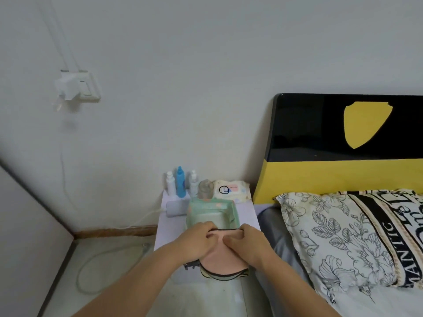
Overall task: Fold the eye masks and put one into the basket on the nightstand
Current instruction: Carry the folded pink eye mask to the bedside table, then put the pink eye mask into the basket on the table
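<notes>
A pink eye mask (pixel 220 259) with a black strap along its far edge lies on the white nightstand (pixel 247 216), on top of another mask with a striped dark edge (pixel 219 275). My left hand (pixel 196 242) and my right hand (pixel 248 243) both pinch the pink mask's far edge from either side. Just beyond my hands stands the pale green fabric basket (pixel 211 207); its inside looks bare where I can see it.
Behind the basket stand a blue bottle (pixel 180 182), white bottles (pixel 170 183), a jar (pixel 205 189) and a wipes pack (pixel 232 190). A cable (pixel 91 266) loops on the floor at left. The bed with a flowered pillow (pixel 343 239) and black-yellow headboard (pixel 338 177) lies right.
</notes>
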### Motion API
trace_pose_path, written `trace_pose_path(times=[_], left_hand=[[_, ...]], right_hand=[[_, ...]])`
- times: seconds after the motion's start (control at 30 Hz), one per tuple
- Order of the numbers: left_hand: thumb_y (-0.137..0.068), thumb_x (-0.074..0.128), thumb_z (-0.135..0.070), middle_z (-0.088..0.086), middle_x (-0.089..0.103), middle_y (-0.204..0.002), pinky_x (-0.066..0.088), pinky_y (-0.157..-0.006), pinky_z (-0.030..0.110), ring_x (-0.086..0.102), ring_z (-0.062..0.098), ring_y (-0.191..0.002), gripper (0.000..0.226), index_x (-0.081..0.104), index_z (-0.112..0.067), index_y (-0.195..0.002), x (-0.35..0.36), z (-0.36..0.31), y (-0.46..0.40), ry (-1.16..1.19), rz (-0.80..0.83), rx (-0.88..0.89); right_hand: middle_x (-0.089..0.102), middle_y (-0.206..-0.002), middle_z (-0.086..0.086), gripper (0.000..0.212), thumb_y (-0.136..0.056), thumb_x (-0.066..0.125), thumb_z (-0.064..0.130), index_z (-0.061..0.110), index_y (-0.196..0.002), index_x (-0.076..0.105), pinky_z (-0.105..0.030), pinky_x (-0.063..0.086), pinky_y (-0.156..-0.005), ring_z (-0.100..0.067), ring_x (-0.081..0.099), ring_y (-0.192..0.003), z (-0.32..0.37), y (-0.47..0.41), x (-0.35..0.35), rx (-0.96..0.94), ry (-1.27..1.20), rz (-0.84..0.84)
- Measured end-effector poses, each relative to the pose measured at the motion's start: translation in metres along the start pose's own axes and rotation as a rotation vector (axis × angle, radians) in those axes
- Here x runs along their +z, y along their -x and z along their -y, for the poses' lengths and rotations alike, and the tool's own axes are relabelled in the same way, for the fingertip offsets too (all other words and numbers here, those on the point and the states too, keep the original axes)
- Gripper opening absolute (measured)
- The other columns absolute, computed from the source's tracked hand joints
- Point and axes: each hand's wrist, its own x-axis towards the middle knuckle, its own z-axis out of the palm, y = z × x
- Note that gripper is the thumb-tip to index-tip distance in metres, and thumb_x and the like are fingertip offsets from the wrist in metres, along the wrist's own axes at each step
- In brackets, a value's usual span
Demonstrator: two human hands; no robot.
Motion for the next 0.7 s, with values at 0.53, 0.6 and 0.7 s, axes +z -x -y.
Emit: trace_pose_path(times=[0.53,0.6,0.7], left_hand=[[-0.089,0.047,-0.021,0.005,0.058,-0.126,0.036,-0.089,0.02,0.052,0.018,-0.113,0.032,0.053,-0.017,-0.12,-0.012,0.058,-0.173,0.115,0.062,-0.096],[-0.09,0.047,-0.022,0.004,0.056,-0.128,0.036,-0.094,0.023,0.05,0.019,-0.115,0.032,0.052,-0.018,-0.121,-0.003,0.069,-0.188,0.124,0.058,-0.128],[-0.09,0.047,-0.023,0.006,0.055,-0.128,0.036,-0.098,0.024,0.05,0.019,-0.116,0.032,0.052,-0.018,-0.121,0.013,0.086,-0.207,0.147,0.051,-0.184]], right_hand=[[0.064,-0.114,-0.008,0.044,-0.083,0.058,0.041,0.015,-0.116,0.05,-0.027,0.043,-0.079,-0.024,0.059,-0.102,-0.003,-0.188,0.017,0.089,0.012,0.091],[0.063,-0.118,-0.008,0.05,-0.083,0.058,0.042,0.016,-0.123,0.046,-0.03,0.045,-0.086,-0.024,0.058,-0.105,-0.011,-0.206,0.026,0.084,0.022,0.106],[0.063,-0.116,-0.009,0.054,-0.084,0.058,0.043,0.015,-0.127,0.041,-0.031,0.047,-0.086,-0.025,0.059,-0.104,-0.024,-0.232,0.042,0.078,0.062,0.139]])
